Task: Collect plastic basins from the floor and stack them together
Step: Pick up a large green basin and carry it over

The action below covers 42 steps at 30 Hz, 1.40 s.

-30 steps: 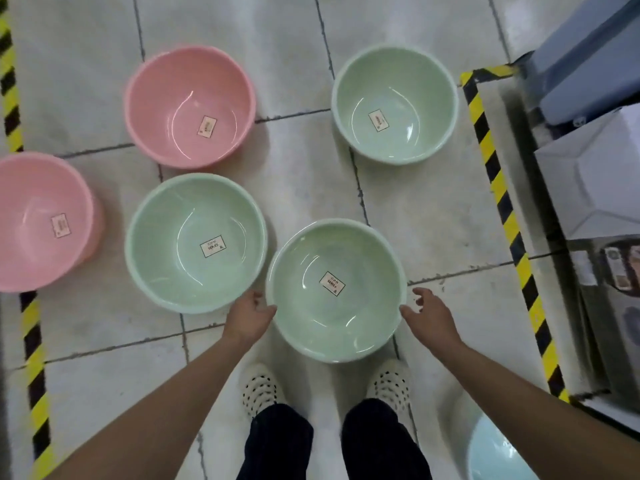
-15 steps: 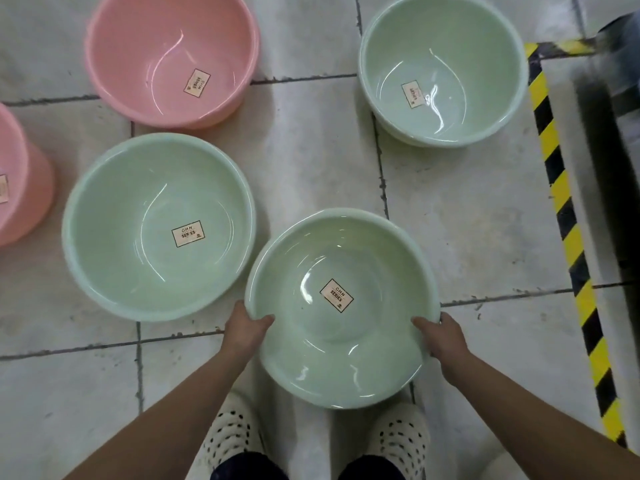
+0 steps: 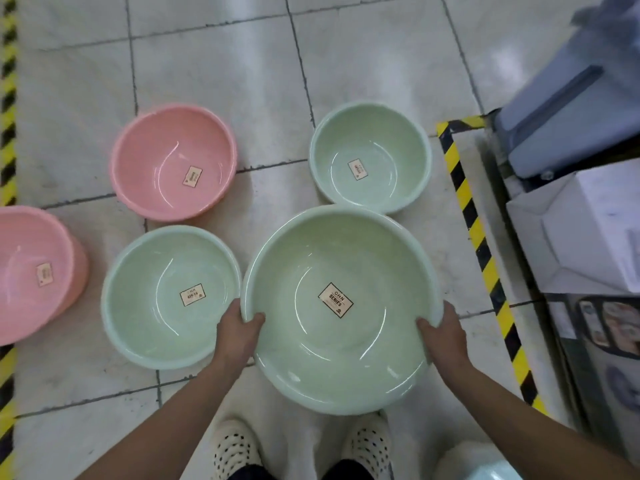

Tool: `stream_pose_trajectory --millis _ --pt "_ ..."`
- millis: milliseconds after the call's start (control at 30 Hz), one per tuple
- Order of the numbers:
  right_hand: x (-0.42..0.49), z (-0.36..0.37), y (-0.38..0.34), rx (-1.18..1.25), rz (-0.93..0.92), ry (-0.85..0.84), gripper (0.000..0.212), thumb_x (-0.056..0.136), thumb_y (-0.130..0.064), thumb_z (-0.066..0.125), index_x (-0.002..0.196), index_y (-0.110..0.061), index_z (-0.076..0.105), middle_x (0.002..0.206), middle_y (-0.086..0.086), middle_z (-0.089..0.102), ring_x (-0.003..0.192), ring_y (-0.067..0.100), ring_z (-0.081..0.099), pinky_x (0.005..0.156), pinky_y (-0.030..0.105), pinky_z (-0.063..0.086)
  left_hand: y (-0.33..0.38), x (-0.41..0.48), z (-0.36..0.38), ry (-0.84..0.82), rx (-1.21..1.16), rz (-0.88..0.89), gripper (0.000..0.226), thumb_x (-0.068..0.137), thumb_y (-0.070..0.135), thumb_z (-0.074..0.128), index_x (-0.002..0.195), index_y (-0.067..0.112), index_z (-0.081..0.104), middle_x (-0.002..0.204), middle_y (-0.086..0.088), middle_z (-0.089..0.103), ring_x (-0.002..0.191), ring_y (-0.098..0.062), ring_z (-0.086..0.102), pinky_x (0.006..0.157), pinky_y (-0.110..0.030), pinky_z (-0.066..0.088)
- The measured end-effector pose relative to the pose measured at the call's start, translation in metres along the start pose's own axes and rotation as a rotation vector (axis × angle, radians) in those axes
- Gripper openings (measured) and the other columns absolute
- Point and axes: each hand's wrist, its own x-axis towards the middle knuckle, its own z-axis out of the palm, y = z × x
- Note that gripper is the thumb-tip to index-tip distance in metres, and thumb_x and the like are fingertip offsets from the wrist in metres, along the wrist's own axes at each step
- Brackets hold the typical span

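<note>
Right, fingers first: left hand point(image 3: 239, 330) and right hand point(image 3: 443, 334) each grip the rim of one green basin point(image 3: 311, 254) on opposite sides, thumbs hooked inside the rim, the other fingers hidden under it. That basin is held up off the floor point(image 3: 207, 64) in front of the body, upright, its near edge above the two white dotted shoes point(image 3: 235, 448). Its label point(image 3: 336, 300) is stuck to the inside bottom. Basin count: 3 green, 2 pink, 5 total. Second green basin point(image 3: 162, 271) is on the floor just left of the held one, which covers part of its rim in this view. Third green basin point(image 3: 370, 147) is farther out, its near rim also overlapped by the held one. First pink basin point(image 3: 166, 150) sits behind the second green one. Second pink basin point(image 3: 27, 254) is cut off at the left edge. All are upright and labelled inside. Hazard tape strips: 2, right strip point(image 3: 485, 258) and left strip point(image 3: 8, 133). Beyond the right strip are a grey-blue bin point(image 3: 571, 109) and a white box point(image 3: 588, 230). A pale blue object point(image 3: 485, 469) shows at bottom right; can't tell what it is.
</note>
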Motion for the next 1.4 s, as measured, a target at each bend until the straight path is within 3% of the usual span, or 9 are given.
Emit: stream_pose_trajectory --millis 133,233,367,600,833,967,1033,1233,1400 --pt "-0.013 -0.063 -0.070 0.033 -0.046 -0.021 0.044 0.088 -0.010 0.060 0.130 -0.020 0.049 0.098 -0.001 0.061 0.090 0.023 0.060 0.072 0.032 0.048 0.083 -0.033 -0.014 -0.007 0.008 0.001 0.015 0.084 0.010 0.062 0.099 0.013 0.061 0.088 -0.008 0.068 0.082 -0.027 0.066 0.075 -0.040 0.055" --pt "-0.013 -0.102 -0.113 0.035 -0.052 -0.008 0.039 0.086 -0.013 0.060 0.123 -0.022 0.053 0.101 0.002 0.065 0.090 0.024 0.063 0.073 0.034 0.053 0.137 -0.047 -0.016 -0.018 0.002 0.013 0.017 0.084 0.010 0.063 0.097 0.018 0.060 0.087 -0.005 0.067 0.082 -0.028 0.067 0.075 -0.042 0.057" --pt "0.003 -0.135 -0.164 0.062 -0.090 0.029 0.039 0.085 -0.009 0.060 0.122 -0.021 0.054 0.102 0.004 0.064 0.086 0.023 0.060 0.060 0.023 0.043 0.196 -0.038 -0.008 -0.053 -0.001 0.056 0.021 0.083 0.009 0.064 0.102 0.014 0.059 0.091 -0.008 0.067 0.083 -0.029 0.067 0.073 -0.042 0.057" --pt "0.065 -0.135 -0.228 0.059 -0.055 0.071 0.039 0.086 -0.013 0.060 0.123 -0.024 0.053 0.104 0.003 0.066 0.095 0.028 0.064 0.078 0.036 0.053 0.270 0.034 0.015 -0.053 -0.042 0.093 0.019 0.082 0.009 0.065 0.099 0.013 0.057 0.088 -0.006 0.067 0.081 -0.027 0.067 0.074 -0.039 0.056" --pt "0.145 -0.107 -0.257 -0.065 -0.028 0.077 0.034 0.084 -0.034 0.058 0.116 -0.039 0.048 0.102 -0.007 0.066 0.089 0.025 0.064 0.085 0.045 0.052 0.298 0.114 0.052 -0.042 -0.070 0.090 0.018 0.083 0.008 0.063 0.098 0.016 0.058 0.088 -0.005 0.066 0.085 -0.030 0.065 0.072 -0.038 0.054" --pt "0.205 -0.091 -0.263 0.023 -0.058 0.057 0.046 0.088 -0.015 0.060 0.132 -0.024 0.049 0.112 0.002 0.065 0.098 0.025 0.061 0.081 0.032 0.047 0.296 0.156 0.082 -0.069 -0.054 0.106 0.025 0.083 0.010 0.065 0.105 0.020 0.057 0.091 0.000 0.066 0.087 -0.025 0.066 0.072 -0.037 0.054" --pt "0.236 -0.084 -0.261 0.031 -0.076 0.051 0.051 0.086 -0.013 0.062 0.134 -0.026 0.050 0.110 0.000 0.063 0.098 0.024 0.060 0.080 0.031 0.047 0.293 0.175 0.099 -0.103 -0.039 0.121 0.028 0.084 0.013 0.066 0.109 0.021 0.056 0.094 0.002 0.066 0.087 -0.018 0.065 0.064 -0.028 0.050" --pt "0.329 -0.055 -0.237 0.087 -0.075 0.037 0.041 0.082 -0.010 0.066 0.118 -0.029 0.060 0.106 0.004 0.068 0.094 0.026 0.065 0.081 0.041 0.056 0.281 0.243 0.150 -0.087 0.029 0.173 0.025 0.085 0.019 0.065 0.109 0.025 0.058 0.092 0.008 0.066 0.085 -0.010 0.065 0.060 -0.020 0.045" --pt "0.386 -0.029 -0.213 0.061 -0.076 0.049 0.042 0.080 -0.014 0.069 0.119 -0.029 0.061 0.102 -0.002 0.069 0.094 0.025 0.066 0.084 0.045 0.056 0.270 0.291 0.190 -0.049 0.041 0.193 0.029 0.087 0.016 0.061 0.114 0.024 0.057 0.093 0.012 0.062 0.082 -0.002 0.060 0.062 -0.019 0.043"
